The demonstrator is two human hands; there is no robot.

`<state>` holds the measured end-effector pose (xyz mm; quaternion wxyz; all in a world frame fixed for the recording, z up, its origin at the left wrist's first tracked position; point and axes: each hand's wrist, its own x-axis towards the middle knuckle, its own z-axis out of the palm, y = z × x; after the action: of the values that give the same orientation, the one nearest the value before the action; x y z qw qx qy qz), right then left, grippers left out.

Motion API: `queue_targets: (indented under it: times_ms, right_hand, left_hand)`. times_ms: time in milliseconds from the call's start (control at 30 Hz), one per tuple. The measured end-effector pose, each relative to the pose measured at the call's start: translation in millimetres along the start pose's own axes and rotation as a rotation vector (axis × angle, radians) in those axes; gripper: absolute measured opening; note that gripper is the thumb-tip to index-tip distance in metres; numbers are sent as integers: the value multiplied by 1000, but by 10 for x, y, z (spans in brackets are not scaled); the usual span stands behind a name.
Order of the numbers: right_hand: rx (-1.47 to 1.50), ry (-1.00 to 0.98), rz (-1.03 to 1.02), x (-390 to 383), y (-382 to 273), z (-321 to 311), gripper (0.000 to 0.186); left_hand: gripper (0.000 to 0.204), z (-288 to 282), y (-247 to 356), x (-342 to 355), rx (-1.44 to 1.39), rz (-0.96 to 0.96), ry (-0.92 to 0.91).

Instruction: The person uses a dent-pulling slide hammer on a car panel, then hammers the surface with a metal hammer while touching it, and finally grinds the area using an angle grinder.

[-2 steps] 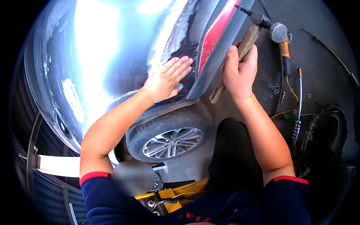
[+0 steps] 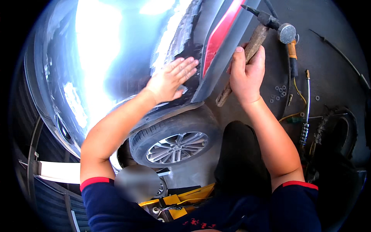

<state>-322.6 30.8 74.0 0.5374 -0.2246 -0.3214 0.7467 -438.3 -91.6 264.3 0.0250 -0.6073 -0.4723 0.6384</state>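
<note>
My left hand (image 2: 173, 80) lies flat on the dark car body panel (image 2: 133, 75) above the wheel, its fingers stretched toward a red trim strip (image 2: 218, 36). Bare, scraped patches show on the paint around the hand. Wrapped round a worn wooden handle, my right hand (image 2: 247, 73) holds a body hammer (image 2: 257, 38) upright, beside the car and off its surface. The hammer's steel head is at the top, with a round face toward the right and a pointed end toward the left.
Below the panel is the tyre with a silver alloy wheel (image 2: 177, 147). On the grey floor at right lie several washers (image 2: 281, 91), a metal rod with a coiled spring (image 2: 307, 104), an orange-and-black tool handle (image 2: 293, 58) and cables. A yellow frame (image 2: 174, 200) stands near my body.
My left hand has shifted very slightly leftward on the panel. The right hand and hammer stay nearly where they were.
</note>
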Motion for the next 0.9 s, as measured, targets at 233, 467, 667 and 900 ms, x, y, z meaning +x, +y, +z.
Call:
queue_targets:
  times_ms: [233,467,667,900]
  right_hand:
    - [-50,6,-7,54,-6,-139,18]
    - [364,31,215,-165,-123,-3,16]
    - [426,-2,267,-110,-184,104,15]
    - [348,24,251,-161,-213,17,16]
  left_hand:
    - [83,-856,-965,1144,167,-273,168]
    - [89,-617,-1118,1446,-12,-264,498]
    - [86,-222,-114,480,81,-214,113]
    - [88,-111,-153,303,-54,-6,11]
